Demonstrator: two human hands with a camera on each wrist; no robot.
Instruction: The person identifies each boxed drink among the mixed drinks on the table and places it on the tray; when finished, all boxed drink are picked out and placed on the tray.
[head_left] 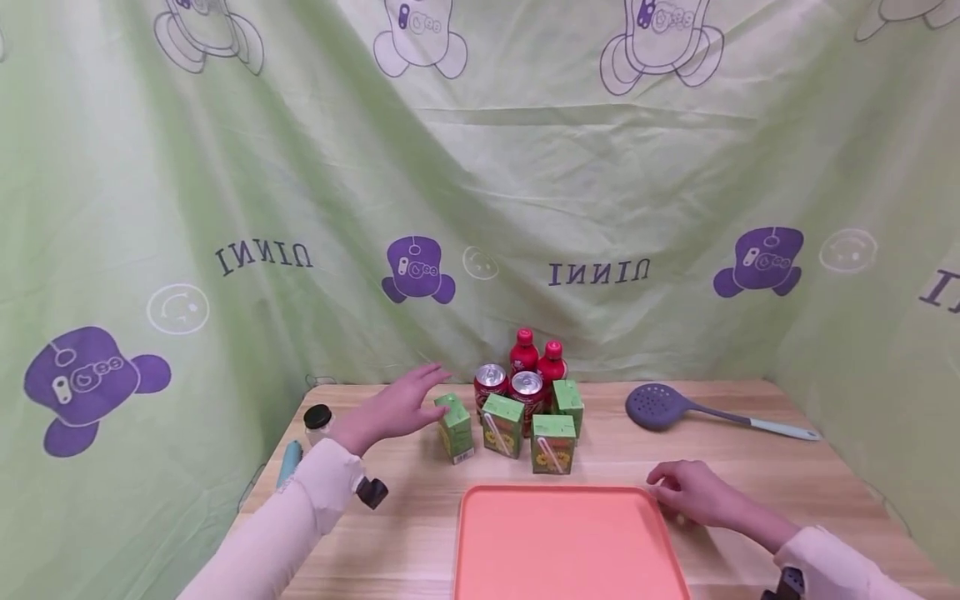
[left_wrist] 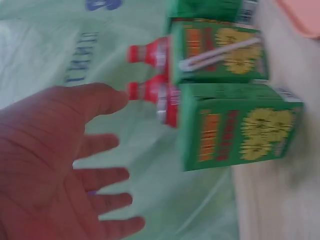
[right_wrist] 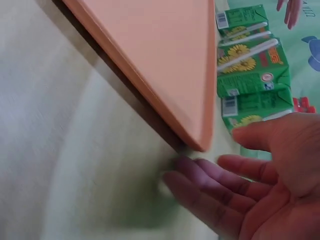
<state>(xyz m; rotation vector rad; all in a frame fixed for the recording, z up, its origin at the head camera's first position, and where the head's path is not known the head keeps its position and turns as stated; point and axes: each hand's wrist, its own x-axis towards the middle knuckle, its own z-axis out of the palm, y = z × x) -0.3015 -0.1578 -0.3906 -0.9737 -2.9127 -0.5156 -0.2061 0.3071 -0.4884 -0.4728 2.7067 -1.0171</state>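
My left hand reaches over the table with fingers spread and straight, thumb close to the leftmost green drink carton. In the left wrist view a gap separates that hand from the carton, and nothing is in the palm. More green cartons with straws on their fronts stand beside it, among them a middle one and a front one. My right hand, fingers loosely bent, is at the far right corner of the pink tray. Its fingertips are by the tray's rim; whether they touch it I cannot tell.
Behind the cartons stand red cans and red bottles. A slotted turner lies at the back right. On the left are a black-lidded jar and a teal object, partly behind my arm. A green curtain surrounds the table.
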